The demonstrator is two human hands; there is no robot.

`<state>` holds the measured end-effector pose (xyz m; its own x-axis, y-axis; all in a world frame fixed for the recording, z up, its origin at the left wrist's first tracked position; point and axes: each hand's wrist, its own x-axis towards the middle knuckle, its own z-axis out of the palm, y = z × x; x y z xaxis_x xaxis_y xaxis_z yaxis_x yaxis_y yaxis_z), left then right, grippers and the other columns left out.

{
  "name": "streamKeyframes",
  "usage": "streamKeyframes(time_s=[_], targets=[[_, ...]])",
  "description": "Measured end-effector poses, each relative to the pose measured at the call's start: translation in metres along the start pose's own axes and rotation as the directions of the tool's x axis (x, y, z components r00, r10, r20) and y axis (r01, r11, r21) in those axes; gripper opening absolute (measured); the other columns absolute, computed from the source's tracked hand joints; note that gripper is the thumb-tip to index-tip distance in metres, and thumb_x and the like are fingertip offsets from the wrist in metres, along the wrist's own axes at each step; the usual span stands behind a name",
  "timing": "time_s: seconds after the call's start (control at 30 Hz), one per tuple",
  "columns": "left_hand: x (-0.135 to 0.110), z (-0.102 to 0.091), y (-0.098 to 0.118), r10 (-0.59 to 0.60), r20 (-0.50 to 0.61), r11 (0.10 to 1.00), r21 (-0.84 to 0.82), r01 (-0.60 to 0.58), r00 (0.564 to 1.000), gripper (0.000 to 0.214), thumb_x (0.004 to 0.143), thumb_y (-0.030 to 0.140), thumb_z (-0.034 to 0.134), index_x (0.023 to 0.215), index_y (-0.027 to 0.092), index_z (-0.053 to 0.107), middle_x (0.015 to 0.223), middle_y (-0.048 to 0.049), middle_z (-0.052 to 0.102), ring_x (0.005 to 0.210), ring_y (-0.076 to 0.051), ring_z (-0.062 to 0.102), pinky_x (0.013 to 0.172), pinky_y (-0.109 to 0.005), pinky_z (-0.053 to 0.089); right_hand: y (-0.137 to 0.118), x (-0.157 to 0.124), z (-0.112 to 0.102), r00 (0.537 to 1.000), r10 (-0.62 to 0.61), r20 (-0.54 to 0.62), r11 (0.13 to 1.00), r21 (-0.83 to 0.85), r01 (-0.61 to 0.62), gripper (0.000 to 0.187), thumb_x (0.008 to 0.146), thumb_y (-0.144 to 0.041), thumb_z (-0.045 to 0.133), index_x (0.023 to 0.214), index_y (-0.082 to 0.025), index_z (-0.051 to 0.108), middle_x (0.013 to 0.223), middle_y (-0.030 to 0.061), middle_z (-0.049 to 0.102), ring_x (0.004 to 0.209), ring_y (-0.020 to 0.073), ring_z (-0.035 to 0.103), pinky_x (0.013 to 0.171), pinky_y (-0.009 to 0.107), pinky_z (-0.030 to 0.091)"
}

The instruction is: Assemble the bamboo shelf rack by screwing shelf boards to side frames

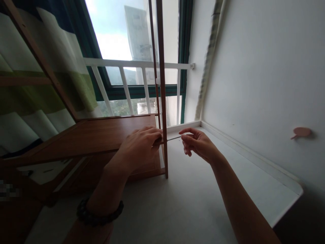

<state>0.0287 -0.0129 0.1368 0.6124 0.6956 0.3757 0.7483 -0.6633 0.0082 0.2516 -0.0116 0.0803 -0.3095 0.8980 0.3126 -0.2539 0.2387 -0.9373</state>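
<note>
My left hand (142, 144) lies on the right end of a brown wooden shelf board (101, 134), fingers curled over its edge where it meets a thin upright wooden post (162, 84). My right hand (198, 144) hovers just right of the post, thumb and fingers pinched on a thin dark rod-like tool (177, 137). The tool's tip points at the joint of board and post. A dark beaded bracelet (99, 215) sits on my left wrist.
The wooden rack stands on a white tabletop (193, 203) that runs to a white wall on the right. A window with a white railing (137, 63) is behind, a green and white curtain (38, 84) at left. A pink hook (301, 132) sticks to the wall.
</note>
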Motion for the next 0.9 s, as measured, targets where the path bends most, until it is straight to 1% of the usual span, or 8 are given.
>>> streamKeyframes(time_s=[0.07, 0.17, 0.3, 0.47, 0.57, 0.67, 0.8, 0.9], targets=[[0.001, -0.001, 0.002, 0.015, 0.012, 1.000, -0.020, -0.014, 1.000, 0.027, 0.083, 0.031, 0.044, 0.101, 0.024, 0.063, 0.113, -0.0040, 0.062, 0.103, -0.023, 0.054, 0.088, -0.040, 0.043, -0.001, -0.001, -0.003, 0.999, -0.027, 0.019, 1.000, 0.013, 0.026, 0.018, 0.074, -0.026, 0.069, 0.089, -0.017, 0.065, 0.068, -0.0011, 0.067, 0.056, 0.0095, 0.064, 0.047, 0.018, 0.050], [0.000, -0.002, 0.006, -0.009, 0.040, 0.999, -0.038, 0.010, 0.999, 0.029, 0.079, 0.042, 0.048, 0.098, 0.024, 0.062, 0.111, -0.0041, 0.061, 0.105, -0.025, 0.051, 0.089, -0.041, 0.041, -0.002, -0.003, -0.007, 0.997, -0.043, 0.057, 0.999, 0.025, 0.041, 0.020, 0.072, -0.020, 0.070, 0.091, -0.017, 0.067, 0.084, 0.0033, 0.071, 0.071, 0.0124, 0.068, 0.061, 0.022, 0.055], [0.001, 0.001, 0.014, -0.071, -0.002, 0.997, -0.003, 0.071, 0.997, 0.038, 0.076, 0.057, 0.048, 0.086, 0.022, 0.062, 0.099, -0.0054, 0.062, 0.099, -0.028, 0.052, 0.082, -0.043, 0.042, 0.001, -0.002, -0.012, 0.994, -0.055, 0.096, 0.998, 0.020, 0.053, 0.029, 0.070, -0.015, 0.072, 0.098, -0.018, 0.067, 0.091, 0.0043, 0.072, 0.083, 0.0158, 0.069, 0.073, 0.029, 0.057], [0.005, 0.008, 0.024, -0.133, -0.062, 0.988, 0.070, 0.137, 0.989, 0.030, 0.079, 0.048, 0.047, 0.078, 0.021, 0.060, 0.097, -0.0055, 0.059, 0.093, -0.025, 0.052, 0.072, -0.039, 0.044, 0.006, 0.001, -0.012, 0.988, -0.137, 0.065, 0.990, -0.033, 0.139, 0.023, 0.073, -0.022, 0.070, 0.095, -0.017, 0.068, 0.086, 0.0047, 0.073, 0.075, 0.0155, 0.069, 0.065, 0.028, 0.057], [0.005, 0.009, 0.026, -0.174, -0.049, 0.981, 0.074, 0.178, 0.983, 0.029, 0.079, 0.047, 0.046, 0.081, 0.021, 0.059, 0.102, -0.0056, 0.056, 0.087, -0.022, 0.052, 0.064, -0.035, 0.043, 0.006, 0.002, -0.004, 0.989, -0.149, 0.006, 0.987, -0.063, 0.149, 0.020, 0.075, -0.032, 0.067, 0.082, -0.014, 0.067, 0.070, 0.0038, 0.071, 0.059, 0.0138, 0.067, 0.053, 0.025, 0.055], [0.006, 0.010, 0.027, -0.179, -0.047, 0.981, 0.070, 0.182, 0.983, 0.027, 0.080, 0.045, 0.045, 0.083, 0.021, 0.059, 0.104, -0.0052, 0.054, 0.086, -0.021, 0.052, 0.063, -0.035, 0.043, 0.004, 0.004, 0.006, 0.989, -0.128, -0.078, 0.990, -0.065, 0.123, 0.029, 0.077, -0.041, 0.063, 0.070, -0.013, 0.062, 0.051, -0.0004, 0.063, 0.040, 0.0098, 0.058, 0.040, 0.020, 0.046], [0.006, 0.009, 0.028, -0.166, -0.032, 0.983, 0.070, 0.168, 0.986, 0.027, 0.081, 0.043, 0.043, 0.087, 0.021, 0.058, 0.106, -0.0060, 0.053, 0.090, -0.022, 0.051, 0.066, -0.035, 0.044, 0.003, 0.006, 0.016, 0.994, -0.028, -0.101, 0.999, 0.034, 0.032, 0.032, 0.075, -0.044, 0.064, 0.067, -0.014, 0.058, 0.043, -0.0052, 0.053, 0.037, 0.0074, 0.052, 0.037, 0.018, 0.039], [0.007, 0.009, 0.028, -0.154, -0.031, 0.984, 0.084, 0.156, 0.988, 0.028, 0.082, 0.043, 0.043, 0.088, 0.020, 0.057, 0.105, -0.0067, 0.053, 0.093, -0.023, 0.050, 0.067, -0.036, 0.044, 0.004, 0.008, 0.017, 0.993, -0.040, -0.110, 0.988, 0.145, 0.056, 0.026, 0.074, -0.040, 0.067, 0.074, -0.016, 0.056, 0.049, -0.0062, 0.054, 0.043, 0.0075, 0.055, 0.039, 0.017, 0.040]])
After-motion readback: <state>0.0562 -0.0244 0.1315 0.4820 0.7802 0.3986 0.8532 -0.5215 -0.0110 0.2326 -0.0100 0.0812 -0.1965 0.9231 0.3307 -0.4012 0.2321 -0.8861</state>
